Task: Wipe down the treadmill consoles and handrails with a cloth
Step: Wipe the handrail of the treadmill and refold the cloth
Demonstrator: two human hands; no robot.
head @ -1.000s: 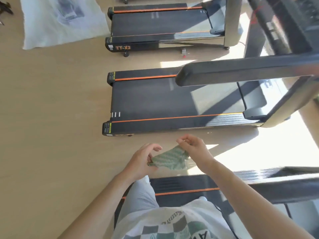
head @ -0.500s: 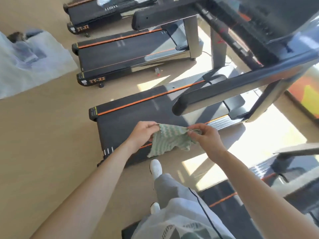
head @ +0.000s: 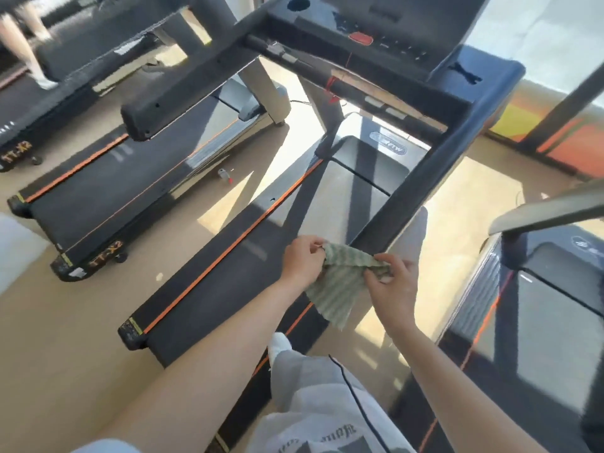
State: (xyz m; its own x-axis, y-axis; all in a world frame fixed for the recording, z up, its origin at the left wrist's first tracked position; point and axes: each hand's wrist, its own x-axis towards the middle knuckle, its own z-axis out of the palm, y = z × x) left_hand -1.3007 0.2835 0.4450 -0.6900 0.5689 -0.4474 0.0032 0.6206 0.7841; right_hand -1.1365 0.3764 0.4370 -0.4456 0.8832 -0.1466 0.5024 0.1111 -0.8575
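A green striped cloth [head: 340, 282] hangs spread between my two hands. My left hand [head: 300, 258] pinches its left corner and my right hand [head: 394, 282] pinches its right corner. Both hands hover just below the near end of the treadmill's right handrail [head: 421, 178], a dark bar running up to the black console [head: 392, 37] with a red button. The left handrail [head: 196, 73] reaches toward me on the other side. The cloth touches neither rail nor console.
The treadmill belt [head: 228, 276] with orange side stripes lies under my hands. Another treadmill [head: 108, 188] stands to the left, one more [head: 549, 322] to the right. A person's legs [head: 29, 44] are at far top left. A small bottle [head: 224, 174] lies on the floor.
My view has swung up and right, so the console and both handrails are now in sight. My hands keep the cloth stretched between them and have come closer to the right handrail's end.
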